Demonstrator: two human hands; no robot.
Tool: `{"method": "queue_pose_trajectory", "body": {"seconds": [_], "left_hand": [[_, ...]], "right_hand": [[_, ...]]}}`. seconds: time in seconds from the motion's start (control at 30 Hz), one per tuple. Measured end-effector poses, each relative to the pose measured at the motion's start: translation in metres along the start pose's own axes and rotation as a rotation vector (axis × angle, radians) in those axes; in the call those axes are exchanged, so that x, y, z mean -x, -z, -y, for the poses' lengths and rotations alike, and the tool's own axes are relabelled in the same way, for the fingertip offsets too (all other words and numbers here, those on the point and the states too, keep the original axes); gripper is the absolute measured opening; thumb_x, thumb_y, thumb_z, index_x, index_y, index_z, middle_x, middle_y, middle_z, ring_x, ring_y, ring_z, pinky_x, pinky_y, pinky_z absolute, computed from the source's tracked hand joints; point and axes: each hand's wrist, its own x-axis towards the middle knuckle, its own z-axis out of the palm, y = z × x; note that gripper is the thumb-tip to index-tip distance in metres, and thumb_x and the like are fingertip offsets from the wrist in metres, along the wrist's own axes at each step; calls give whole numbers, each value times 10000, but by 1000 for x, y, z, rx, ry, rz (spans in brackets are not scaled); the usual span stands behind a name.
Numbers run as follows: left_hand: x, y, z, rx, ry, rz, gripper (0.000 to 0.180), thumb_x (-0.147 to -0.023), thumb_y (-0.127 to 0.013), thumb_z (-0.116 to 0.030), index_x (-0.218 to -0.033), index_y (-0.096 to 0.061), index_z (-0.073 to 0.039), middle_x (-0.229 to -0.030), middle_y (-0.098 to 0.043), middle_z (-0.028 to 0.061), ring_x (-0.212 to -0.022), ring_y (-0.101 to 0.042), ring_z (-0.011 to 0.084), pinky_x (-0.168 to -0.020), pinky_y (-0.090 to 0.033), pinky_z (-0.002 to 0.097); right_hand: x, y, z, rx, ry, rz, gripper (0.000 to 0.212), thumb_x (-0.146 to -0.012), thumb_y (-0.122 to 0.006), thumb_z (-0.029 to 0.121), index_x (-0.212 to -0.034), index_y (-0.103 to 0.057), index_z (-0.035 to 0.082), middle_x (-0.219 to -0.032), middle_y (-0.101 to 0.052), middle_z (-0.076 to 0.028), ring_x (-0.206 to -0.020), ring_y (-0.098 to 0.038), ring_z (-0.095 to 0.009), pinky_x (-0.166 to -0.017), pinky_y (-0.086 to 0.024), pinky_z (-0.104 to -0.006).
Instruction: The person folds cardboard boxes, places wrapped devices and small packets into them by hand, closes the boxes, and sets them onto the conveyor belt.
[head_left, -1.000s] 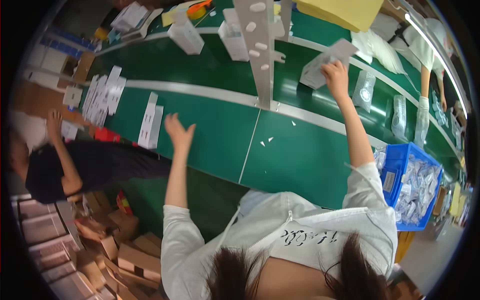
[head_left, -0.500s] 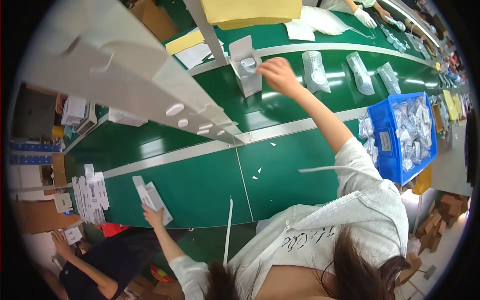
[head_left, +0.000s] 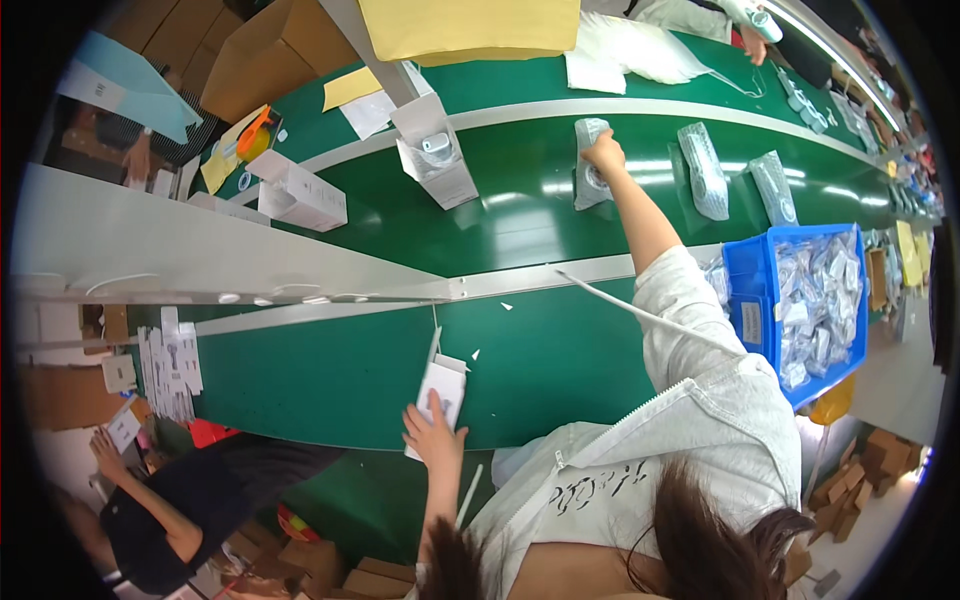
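My right hand (head_left: 604, 154) reaches far out over the green conveyor belt (head_left: 520, 225) and grips a clear plastic packet (head_left: 588, 186) lying on it. My left hand (head_left: 433, 436) rests at the near edge of the belt, fingers on a flat white box (head_left: 443, 382) with its top flap open. An upright open white box (head_left: 437, 162) holding a small item stands on the far belt, left of the packet.
Two more clear packets (head_left: 704, 170) (head_left: 775, 186) lie to the right on the belt. A blue bin (head_left: 752, 270) full of packets sits by my right side. A closed white box (head_left: 302, 192) lies far left. A seated person in dark clothes (head_left: 185, 500) works at lower left among cardboard boxes.
My right hand has gone from beside the open white box to the clear packet. My left hand has settled on the flat white box at the near edge. The view has swung.
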Motion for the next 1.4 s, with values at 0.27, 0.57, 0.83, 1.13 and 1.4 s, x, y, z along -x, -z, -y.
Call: {"method": "queue_pose_trajectory", "body": {"seconds": [0.27,0.57,0.83,1.13,1.4], "left_hand": [[-46,44,-46,387,-319,-215,677,-620,-724,-217,-1180,-396,-28,-1340,-228,208,-1215,-240,412,-971,-249,515],[-62,159,-139,719,-1173,-474,538,-683,-634,-62,-1174,-416,-37,-1141,-507,120,-1054,-477,257,-971,-294,378],[-48,152,-123,1028,-1030,52,532,-677,-592,14,-1176,-425,-59,-849,-598,36,-815,-522,149,-839,-371,295],[-61,91,-41,981,-437,-172,417,-699,-609,-46,-1098,-489,-72,-1101,-517,74,-977,-486,227,-861,-379,330],[3,97,-106,949,-835,-368,263,-684,-628,-107,-936,-578,-53,-1242,-405,102,-1154,-352,283,-966,-273,389]], "right_hand": [[120,18,-36,-308,828,-220,893,-601,-651,125,-1341,-164,10,-1199,-448,-216,-1036,-507,-322,-815,-436,-360],[310,21,-41,-442,932,-202,884,-571,-644,41,-1337,-203,30,-1204,-445,-175,-994,-513,-333,-792,-440,-331],[349,7,-60,-77,873,-292,897,-568,-651,32,-1342,-199,42,-1107,-494,-150,-934,-532,-310,-730,-452,-312],[366,12,-93,-181,645,-126,852,-575,-651,53,-1326,-248,41,-1004,-516,-120,-839,-525,-276,-714,-446,-303],[368,-3,-87,-52,910,-266,807,-566,-659,64,-1293,-311,30,-990,-519,-123,-801,-505,-276,-691,-439,-319]]}}
